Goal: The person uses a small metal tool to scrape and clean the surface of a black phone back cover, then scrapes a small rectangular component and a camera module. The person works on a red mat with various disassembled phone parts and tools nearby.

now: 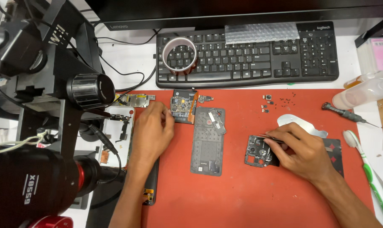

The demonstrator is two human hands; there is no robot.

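Observation:
My left hand (151, 131) reaches toward a small circuit board (183, 106) near the top of the red mat (242, 194); its fingertips touch the board's left edge. My right hand (303, 150) pinches thin tweezers (269, 137) whose tips rest on a dark phone camera frame part (257, 151). Between the hands lies an opened phone back shell (207, 141) with a small board piece (217, 121) on it.
A black keyboard (284, 59) with a tape roll (179, 54) and bubble wrap (261, 32) lies at the back. A microscope (52, 105) stands at left. Small screws and camera modules (268, 103), a screwdriver (347, 114), a plastic bottle (362, 93) and a toothbrush (369, 173) lie at right.

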